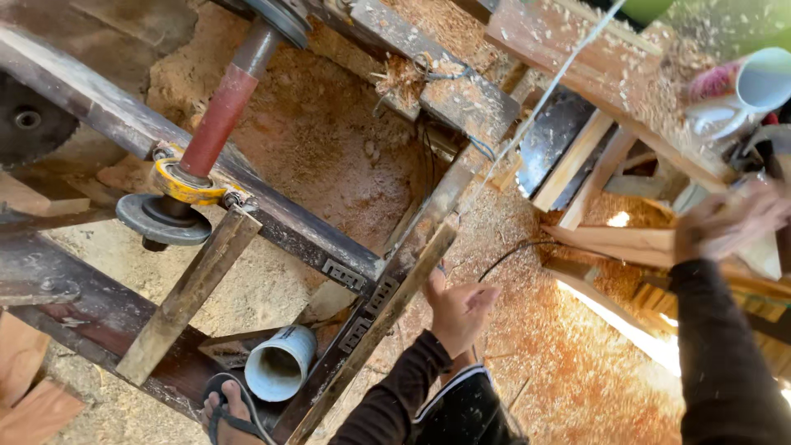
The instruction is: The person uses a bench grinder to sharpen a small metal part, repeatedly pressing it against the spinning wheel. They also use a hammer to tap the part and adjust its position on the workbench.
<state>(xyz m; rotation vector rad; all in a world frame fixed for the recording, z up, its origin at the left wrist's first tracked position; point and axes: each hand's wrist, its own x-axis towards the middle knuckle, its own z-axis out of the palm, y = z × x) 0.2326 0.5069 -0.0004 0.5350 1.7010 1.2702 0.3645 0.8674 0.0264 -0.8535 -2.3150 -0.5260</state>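
Note:
My left hand (457, 309) hovers beside the corner of a dark metal machine frame (305, 235), close to a worn wooden slat (387, 317) that lies along the frame's rail. Its fingers are loosely spread and nothing is in them. My right hand (725, 218) is blurred by motion at the right, over pale wooden planks (610, 241); whether it holds anything cannot be made out. Both arms wear dark sleeves. A thin black cable (511, 249) curves over the sawdust between the two hands.
A red shaft (218, 119) with a yellow bearing (185, 188) and grey pulley disc (161, 221) crosses the frame. A circular saw blade (25, 124) sits far left. A white pipe piece (280, 363), my sandalled foot (229, 412), a white mug (762, 78) and a taut white string (544, 99) are around; sawdust (568, 363) covers the ground.

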